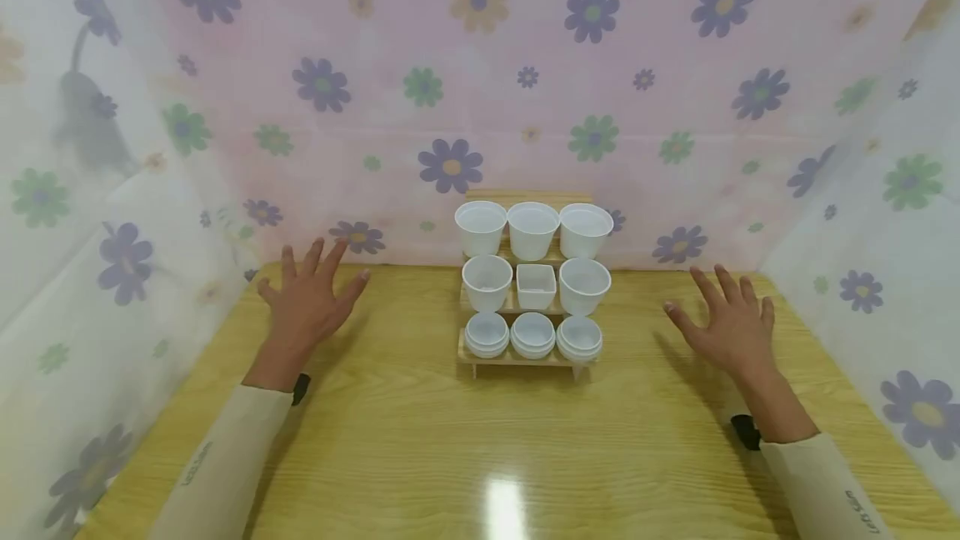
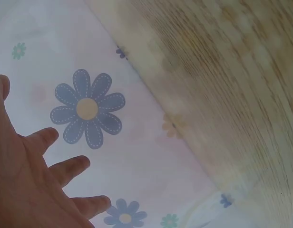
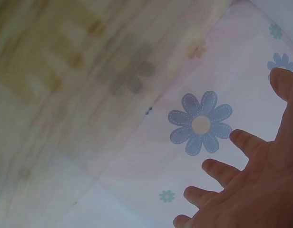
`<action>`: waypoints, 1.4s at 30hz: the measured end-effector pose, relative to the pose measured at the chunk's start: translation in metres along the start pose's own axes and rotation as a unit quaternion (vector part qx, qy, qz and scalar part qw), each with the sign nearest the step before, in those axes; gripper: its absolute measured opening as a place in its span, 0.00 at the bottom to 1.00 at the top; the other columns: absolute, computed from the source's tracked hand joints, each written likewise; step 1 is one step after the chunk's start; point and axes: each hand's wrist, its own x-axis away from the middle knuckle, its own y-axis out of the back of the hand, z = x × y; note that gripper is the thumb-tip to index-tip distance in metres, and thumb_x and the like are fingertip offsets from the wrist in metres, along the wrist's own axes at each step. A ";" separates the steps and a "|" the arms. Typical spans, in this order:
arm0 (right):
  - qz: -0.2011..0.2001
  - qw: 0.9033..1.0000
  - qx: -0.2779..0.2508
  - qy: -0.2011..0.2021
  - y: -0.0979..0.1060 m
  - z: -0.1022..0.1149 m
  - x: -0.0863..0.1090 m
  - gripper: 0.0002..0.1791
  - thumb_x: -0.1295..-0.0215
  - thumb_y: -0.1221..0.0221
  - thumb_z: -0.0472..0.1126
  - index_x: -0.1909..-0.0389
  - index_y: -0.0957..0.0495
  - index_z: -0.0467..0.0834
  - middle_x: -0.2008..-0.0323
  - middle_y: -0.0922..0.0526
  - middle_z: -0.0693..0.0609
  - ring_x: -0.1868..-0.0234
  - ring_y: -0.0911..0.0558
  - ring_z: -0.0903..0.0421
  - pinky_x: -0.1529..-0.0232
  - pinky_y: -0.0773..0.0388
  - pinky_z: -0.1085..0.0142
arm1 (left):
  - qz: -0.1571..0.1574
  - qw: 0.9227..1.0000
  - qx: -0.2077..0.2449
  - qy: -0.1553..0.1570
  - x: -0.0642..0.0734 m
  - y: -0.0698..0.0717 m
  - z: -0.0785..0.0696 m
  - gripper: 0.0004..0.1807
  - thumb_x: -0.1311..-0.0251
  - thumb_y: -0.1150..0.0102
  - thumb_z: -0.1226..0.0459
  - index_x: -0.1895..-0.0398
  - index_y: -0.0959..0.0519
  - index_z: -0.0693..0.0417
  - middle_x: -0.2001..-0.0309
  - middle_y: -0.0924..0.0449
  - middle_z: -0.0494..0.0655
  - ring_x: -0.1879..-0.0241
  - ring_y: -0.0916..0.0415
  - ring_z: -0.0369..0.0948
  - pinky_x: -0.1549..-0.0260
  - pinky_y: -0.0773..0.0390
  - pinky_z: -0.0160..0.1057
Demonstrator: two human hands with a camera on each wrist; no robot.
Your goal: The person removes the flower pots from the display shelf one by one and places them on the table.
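Observation:
My left hand [image 1: 307, 302] is held over the left part of the table with its fingers spread and nothing in it. On the other side my right hand [image 1: 731, 323] hovers likewise, fingers apart and empty. Between them, toward the back, stands a stepped wooden rack [image 1: 528, 363] with three tiers. White round tubs [image 1: 533, 230] fill the top tier. The middle tier has two round tubs [image 1: 585, 284] around a small square cup [image 1: 536, 287]. Low round white bowls [image 1: 533, 335] line the bottom tier. In both wrist views the spread fingers [image 2: 73, 168] show against flowered cloth.
The wood-grain table [image 1: 420, 448] reaches back to a pink flowered cloth wall [image 1: 525, 98]. White flowered cloth [image 1: 45, 273] closes off the left side, and similar cloth [image 1: 900, 257] the right. Light glares on the tabletop near the front.

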 end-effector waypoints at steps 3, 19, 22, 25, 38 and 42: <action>-0.004 1.000 -0.003 0.004 -0.004 0.001 0.002 0.48 0.24 0.47 0.70 0.16 0.44 0.45 0.18 0.48 0.30 0.21 0.53 0.20 0.32 0.63 0.18 | 0.000 1.000 -0.004 0.001 0.002 0.001 0.001 0.46 0.24 0.66 0.29 0.12 0.51 0.40 0.15 0.54 0.62 0.20 0.70 0.75 0.43 0.63 0.92; -0.052 0.998 -0.006 0.043 0.002 0.000 -0.010 0.43 0.26 0.40 0.63 0.22 0.34 0.40 0.25 0.36 0.28 0.28 0.37 0.23 0.35 0.50 0.19 | -0.036 0.999 0.014 -0.030 -0.006 -0.002 -0.002 0.43 0.21 0.61 0.34 0.16 0.41 0.49 0.20 0.43 0.65 0.22 0.54 0.73 0.42 0.48 0.87; -0.047 0.998 -0.009 0.038 0.002 0.001 -0.008 0.43 0.26 0.40 0.64 0.22 0.34 0.40 0.25 0.36 0.28 0.28 0.37 0.23 0.35 0.50 0.19 | -0.034 0.999 0.022 -0.029 -0.004 -0.001 -0.005 0.42 0.21 0.60 0.34 0.17 0.39 0.51 0.20 0.41 0.65 0.22 0.51 0.73 0.41 0.46 0.85; -0.051 0.998 -0.011 0.039 0.000 0.002 -0.005 0.42 0.26 0.39 0.63 0.23 0.32 0.39 0.26 0.34 0.29 0.30 0.35 0.23 0.37 0.46 0.20 | -0.029 0.999 0.025 -0.030 -0.001 -0.002 -0.006 0.42 0.21 0.60 0.34 0.18 0.37 0.53 0.21 0.39 0.64 0.23 0.49 0.71 0.41 0.44 0.83; -0.081 0.993 -0.026 0.078 -0.005 0.006 -0.001 0.39 0.31 0.32 0.56 0.28 0.27 0.36 0.31 0.28 0.27 0.35 0.29 0.22 0.42 0.33 0.24 | -0.040 0.996 0.051 -0.055 0.003 -0.011 -0.014 0.39 0.20 0.58 0.37 0.23 0.30 0.57 0.26 0.31 0.63 0.29 0.34 0.66 0.44 0.35 0.80; -0.083 0.992 -0.035 0.087 -0.005 0.007 -0.002 0.39 0.31 0.31 0.55 0.28 0.27 0.35 0.32 0.28 0.28 0.35 0.29 0.22 0.43 0.33 0.25 | -0.028 0.996 0.061 -0.058 0.002 -0.013 -0.017 0.39 0.19 0.58 0.37 0.22 0.31 0.57 0.26 0.32 0.64 0.29 0.34 0.66 0.44 0.35 0.80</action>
